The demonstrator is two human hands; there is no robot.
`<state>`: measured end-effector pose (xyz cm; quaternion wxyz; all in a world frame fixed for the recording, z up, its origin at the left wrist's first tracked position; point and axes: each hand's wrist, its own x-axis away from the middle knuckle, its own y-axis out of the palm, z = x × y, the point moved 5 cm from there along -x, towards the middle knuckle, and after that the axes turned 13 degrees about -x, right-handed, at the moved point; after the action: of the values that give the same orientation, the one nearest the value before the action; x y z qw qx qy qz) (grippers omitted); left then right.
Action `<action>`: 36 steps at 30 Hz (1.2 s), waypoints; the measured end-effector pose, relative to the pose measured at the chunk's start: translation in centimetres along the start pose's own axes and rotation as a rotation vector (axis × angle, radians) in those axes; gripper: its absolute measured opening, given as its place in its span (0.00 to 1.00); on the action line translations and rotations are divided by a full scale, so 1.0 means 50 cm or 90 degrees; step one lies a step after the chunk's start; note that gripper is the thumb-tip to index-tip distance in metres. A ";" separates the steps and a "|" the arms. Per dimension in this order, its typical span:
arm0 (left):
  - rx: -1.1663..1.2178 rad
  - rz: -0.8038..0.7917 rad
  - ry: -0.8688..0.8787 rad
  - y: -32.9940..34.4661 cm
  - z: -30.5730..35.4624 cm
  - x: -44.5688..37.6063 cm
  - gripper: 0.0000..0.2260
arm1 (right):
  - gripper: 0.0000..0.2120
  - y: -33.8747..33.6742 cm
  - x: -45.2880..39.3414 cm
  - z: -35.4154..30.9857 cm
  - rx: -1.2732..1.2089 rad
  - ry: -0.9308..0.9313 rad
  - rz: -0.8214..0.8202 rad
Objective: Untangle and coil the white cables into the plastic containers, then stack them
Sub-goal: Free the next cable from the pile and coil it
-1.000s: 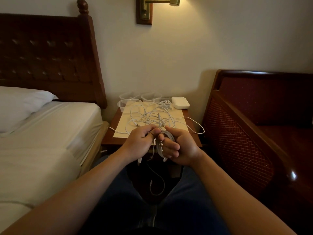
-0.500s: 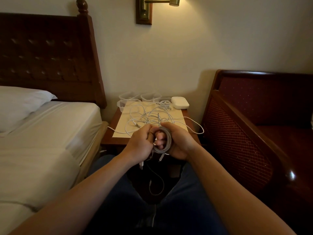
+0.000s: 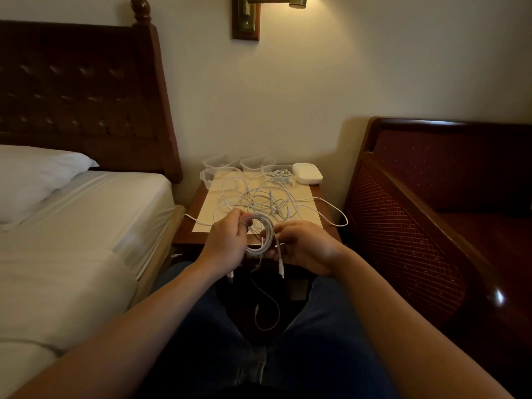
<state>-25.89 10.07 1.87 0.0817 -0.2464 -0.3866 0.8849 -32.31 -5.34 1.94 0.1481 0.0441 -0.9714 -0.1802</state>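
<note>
Between the two hands, just in front of the near edge of the surface (image 3: pixel 187 226), hangs a coiled white cable (image 3: pixel 263 236), its loop standing roughly upright and facing the person. The left hand (image 3: pixel 227 243) grips the upper left of the loop, fingers (image 3: pixel 240 223) curled round the gathered strands. The right hand (image 3: pixel 308 247) holds the loop's right side, its fingers bent in toward the strands, though how firmly they pinch I cannot tell. Two plug ends hang down from the coil: one (image 3: pixel 281 267) below the right hand, one (image 3: pixel 230 276) below the left, and a thin tail (image 3: pixel 269 309) loops down between the knees.

My reading is that the coil is nearly wound and the next move carries it forward and away from the body, over the tangle, to a container at the far edge. Both hands are about equally near; the left lies more in line with the leftmost containers.

Beyond the fingers, one loose tangle of white cables (image 3: pixel 259 197) lies on a pale mat (image 3: pixel 302 194); how many cables it holds cannot be counted. At the back stand four clear plastic containers (image 3: pixel 220 175), the rightmost seeming to hold a cable already, and one white box (image 3: pixel 307 173) beside them. A bed (image 3: pixel 86 226) lies to the left, a wooden bench (image 3: pixel 431 211) to the right.
</note>
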 end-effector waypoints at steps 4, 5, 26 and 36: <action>-0.060 0.021 0.041 0.000 -0.002 -0.003 0.12 | 0.11 -0.023 0.005 -0.017 0.060 0.028 0.035; -0.086 0.034 0.053 0.000 -0.002 -0.003 0.12 | 0.11 -0.027 0.006 -0.022 0.027 0.039 0.047; -0.035 -0.048 0.043 0.042 0.044 0.004 0.15 | 0.03 -0.030 -0.011 -0.004 0.383 -0.296 0.216; -0.054 -0.058 0.062 0.025 0.040 -0.004 0.14 | 0.13 -0.036 -0.022 0.018 0.379 -0.221 0.089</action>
<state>-26.66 7.85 2.17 0.1298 -0.2744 -0.4298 0.8504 -31.47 -6.55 0.17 -0.0266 -0.0123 -0.9928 0.1164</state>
